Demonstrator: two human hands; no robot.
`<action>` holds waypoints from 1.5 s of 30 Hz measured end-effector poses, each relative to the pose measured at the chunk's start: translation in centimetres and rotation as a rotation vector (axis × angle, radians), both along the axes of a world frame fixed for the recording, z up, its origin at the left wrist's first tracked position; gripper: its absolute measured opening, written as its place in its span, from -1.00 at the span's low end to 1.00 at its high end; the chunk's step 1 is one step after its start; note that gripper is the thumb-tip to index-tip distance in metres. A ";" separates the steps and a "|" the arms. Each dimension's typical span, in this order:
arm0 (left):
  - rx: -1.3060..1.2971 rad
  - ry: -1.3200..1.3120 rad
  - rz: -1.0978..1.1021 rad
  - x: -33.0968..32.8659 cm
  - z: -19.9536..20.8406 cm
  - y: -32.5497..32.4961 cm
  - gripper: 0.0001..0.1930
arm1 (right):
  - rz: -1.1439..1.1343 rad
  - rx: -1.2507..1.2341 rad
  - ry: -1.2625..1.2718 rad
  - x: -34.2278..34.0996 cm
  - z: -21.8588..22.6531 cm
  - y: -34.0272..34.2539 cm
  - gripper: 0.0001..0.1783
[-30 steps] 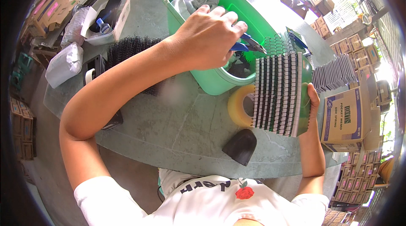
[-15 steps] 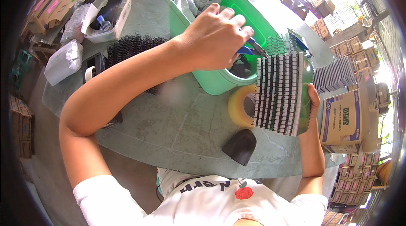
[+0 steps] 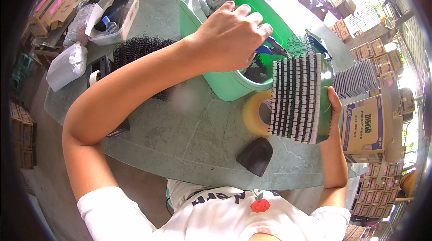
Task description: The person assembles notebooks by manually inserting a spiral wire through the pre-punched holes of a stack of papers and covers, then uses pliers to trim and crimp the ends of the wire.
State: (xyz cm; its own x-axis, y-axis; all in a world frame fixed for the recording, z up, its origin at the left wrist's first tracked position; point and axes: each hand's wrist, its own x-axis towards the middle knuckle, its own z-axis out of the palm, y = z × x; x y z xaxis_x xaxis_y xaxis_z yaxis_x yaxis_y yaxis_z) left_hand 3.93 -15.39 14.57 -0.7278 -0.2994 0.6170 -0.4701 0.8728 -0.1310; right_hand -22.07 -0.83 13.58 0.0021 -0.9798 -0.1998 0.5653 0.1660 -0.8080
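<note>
Stack of spiral-bound notebooks with black wire bindings and a green outer cover is being held up over the right part of the large grey smooth-topped table; cannot tell if its underside is touching anything. Light-green rectangular plastic bin is standing just left of and beyond the stack, with crumpled pale grey cloth-like material lying inside. Brown cardboard carton with dark blue edging is sitting right of the stack, near the right forearm. Bundle of black wire coils is lying partly behind the left forearm. Left hand is closing around the pliers, back of hand facing up. Right hand is gripping the stack from its right side, thumb showing, other fingers hiding behind. Yellowish roll of tape is resting beside the stack, partly covered by it. Black dome-shaped block is lying nearer the body. Blue-handled metal pliers are pointing at the stack's upper edge, tips right by the coil ends; contact not showing clearly
</note>
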 end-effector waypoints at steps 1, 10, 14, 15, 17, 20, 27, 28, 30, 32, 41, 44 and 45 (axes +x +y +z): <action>0.100 -0.063 0.021 -0.2 0.3 0.1 -0.59 | -0.008 0.005 0.007 0.0 0.0 0.0 -0.44; 0.177 0.016 0.029 0.6 0.2 -0.2 -0.60 | 0.002 0.001 -0.020 0.8 0.8 0.1 -0.51; -0.012 0.100 -0.037 -0.1 -0.2 -0.2 -0.62 | -0.028 0.022 -0.003 1.3 1.1 0.1 -0.52; -0.030 0.099 -0.047 -0.2 -0.2 -0.2 -0.63 | -0.022 0.010 0.012 1.1 1.0 0.1 -0.52; 0.145 -0.024 -0.014 -0.4 0.7 0.3 -0.65 | 0.001 0.005 0.027 0.6 0.9 0.2 -0.50; 0.247 -0.071 0.007 -0.1 0.7 0.1 -0.68 | 0.038 0.023 0.042 0.1 0.8 0.1 -0.45; 0.151 0.120 -0.019 0.4 0.5 -0.1 -0.62 | 0.020 0.043 0.089 0.3 1.4 0.2 -0.48; 0.149 0.107 -0.012 0.4 0.5 0.0 -0.60 | 0.025 0.049 0.072 0.5 1.5 0.2 -0.48; 0.146 0.083 0.002 0.1 0.5 0.2 -0.56 | 0.004 0.059 0.087 0.8 1.6 0.2 -0.48; 0.133 0.082 0.004 0.2 0.7 0.3 -0.56 | -0.010 0.063 0.095 1.0 1.7 0.2 -0.48; 0.190 0.035 -0.013 0.0 1.1 0.4 -0.63 | 0.004 0.064 0.089 0.9 1.7 -0.1 -0.48; 0.260 -0.017 -0.002 0.2 0.9 0.1 -0.67 | 0.008 0.059 0.120 1.0 1.9 -0.1 -0.50; 0.260 -0.025 0.007 0.4 0.8 -0.1 -0.68 | 0.022 0.050 0.136 1.0 1.9 -0.2 -0.51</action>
